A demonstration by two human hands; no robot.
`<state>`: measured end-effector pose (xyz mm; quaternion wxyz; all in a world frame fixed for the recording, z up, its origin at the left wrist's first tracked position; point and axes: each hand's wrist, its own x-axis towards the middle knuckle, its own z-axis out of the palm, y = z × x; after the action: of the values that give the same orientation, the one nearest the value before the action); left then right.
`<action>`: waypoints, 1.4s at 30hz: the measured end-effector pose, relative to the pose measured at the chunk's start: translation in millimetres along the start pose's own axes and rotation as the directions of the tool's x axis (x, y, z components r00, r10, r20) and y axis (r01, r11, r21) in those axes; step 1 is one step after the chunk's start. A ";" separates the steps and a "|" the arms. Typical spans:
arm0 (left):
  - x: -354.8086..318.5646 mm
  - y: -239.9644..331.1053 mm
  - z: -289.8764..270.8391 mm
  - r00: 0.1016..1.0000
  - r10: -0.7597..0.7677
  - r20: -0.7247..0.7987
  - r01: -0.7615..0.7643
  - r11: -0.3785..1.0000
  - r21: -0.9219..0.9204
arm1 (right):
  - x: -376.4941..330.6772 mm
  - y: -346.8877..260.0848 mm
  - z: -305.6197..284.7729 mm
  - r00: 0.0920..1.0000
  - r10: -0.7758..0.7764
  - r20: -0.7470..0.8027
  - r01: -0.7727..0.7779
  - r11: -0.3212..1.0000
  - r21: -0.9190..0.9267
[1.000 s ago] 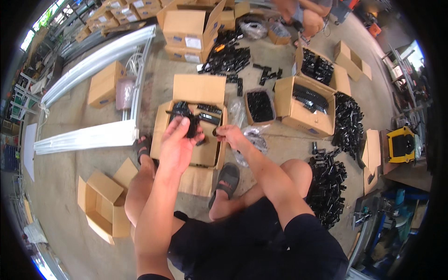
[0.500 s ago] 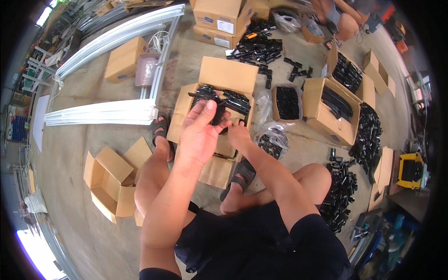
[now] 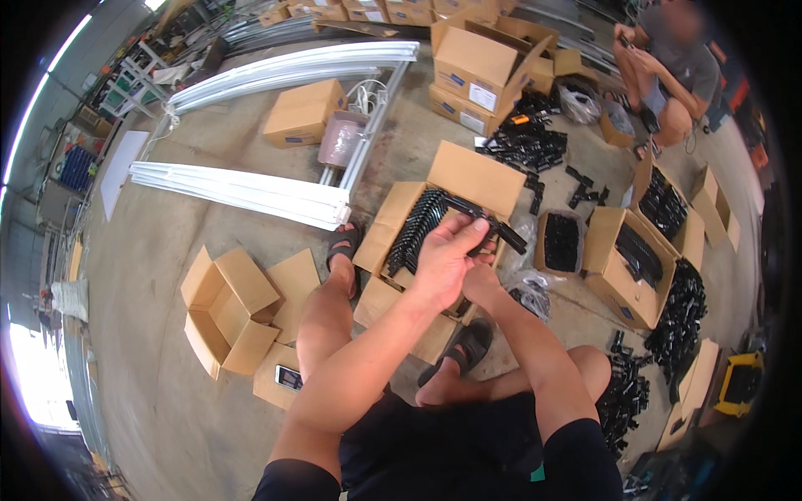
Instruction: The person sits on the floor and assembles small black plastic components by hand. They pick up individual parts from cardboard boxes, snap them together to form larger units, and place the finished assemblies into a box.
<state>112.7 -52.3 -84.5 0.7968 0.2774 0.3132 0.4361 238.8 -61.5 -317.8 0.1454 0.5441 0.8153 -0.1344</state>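
My left hand (image 3: 447, 259) is closed, its thumb pressed on a slim black bracket-like part (image 3: 508, 236) above an open cardboard box (image 3: 478, 171). Inside that box, similar black parts (image 3: 418, 224) stand in a tight ribbed row. Close below the held part is my right hand (image 3: 482, 282), curled at the box's near right side. Its fingertips are hidden behind my left hand, so what they grip cannot be made out.
Right of the box are a small carton of black pieces (image 3: 560, 242), a larger carton (image 3: 622, 275) and loose black piles (image 3: 626, 388). An open carton (image 3: 225, 301) and a phone (image 3: 289, 377) lie left. White metal profiles (image 3: 242, 192) stretch beyond; a person (image 3: 677, 75) sits back right.
The view has swung left, so the scene sits farther right. My left hand has turned, tilting the black part down to the right, and both hands are closer together.
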 end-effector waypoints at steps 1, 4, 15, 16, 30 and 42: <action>0.7 -0.1 2.1 1.000 -0.004 -0.004 0.004 1.000 -0.006 | 0.4 1.3 2.0 0.996 0.062 -0.070 -0.047 0.981 0.188; 4.4 -2.0 12.0 1.000 -0.016 0.024 0.018 0.998 -0.053 | -4.8 17.1 24.3 0.966 0.190 -0.176 -0.072 0.850 0.522; 2.8 -3.9 14.4 0.996 0.015 0.083 -0.008 0.997 -0.078 | -100.0 68.0 -124.9 0.871 0.489 -0.048 0.081 -0.046 0.996; 4.2 -5.0 12.3 0.994 0.001 0.108 0.006 0.998 -0.063 | -106.9 75.9 -132.0 0.856 0.517 -0.022 0.093 -0.112 0.989; 8.0 -18.6 8.4 0.995 -0.028 0.098 -0.001 0.960 0.278 | -165.8 47.9 -145.6 0.788 0.510 -0.346 0.533 -0.282 0.798; 7.7 -4.6 19.1 0.958 0.045 0.282 -0.215 0.766 0.606 | -172.4 39.1 -163.0 0.704 0.563 -0.434 0.446 0.125 0.886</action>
<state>132.6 -51.0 -77.3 0.6580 0.6023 0.3175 0.3216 323.3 -131.7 -103.8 -0.5708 0.5353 0.4684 -0.4100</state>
